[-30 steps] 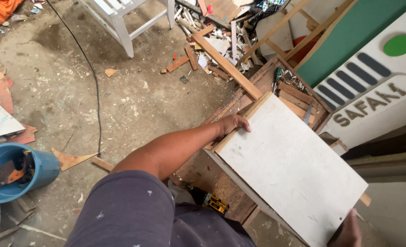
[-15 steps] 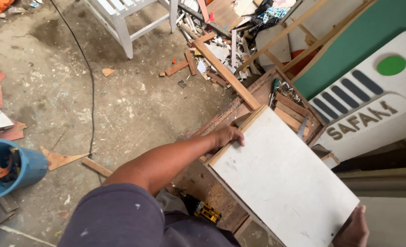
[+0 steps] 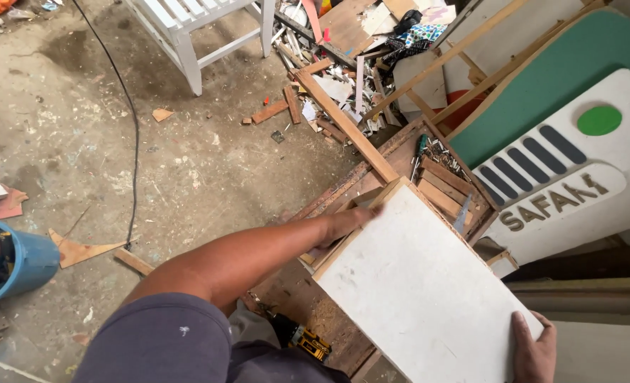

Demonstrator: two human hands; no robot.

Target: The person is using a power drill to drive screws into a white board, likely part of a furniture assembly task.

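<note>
While the left hand (image 3: 349, 221) grips the far left edge of a white board (image 3: 417, 287), the right hand (image 3: 533, 349) clamps its near right corner. Held between both hands, that board lies tilted over a wooden box (image 3: 428, 177) of scraps; a yellow tool (image 3: 309, 342), probably a drill, sits below on the concrete floor (image 3: 81, 142).

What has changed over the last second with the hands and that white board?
Little. The left hand slid a bit along the far edge of the white board, toward its far corner. The right hand keeps its grip on the near corner. The board remains flat on the wooden frame, both hands on it and nothing let go. The blue bucket, white chair and yellow drill have not moved; only the camera's aim shifted.
</note>
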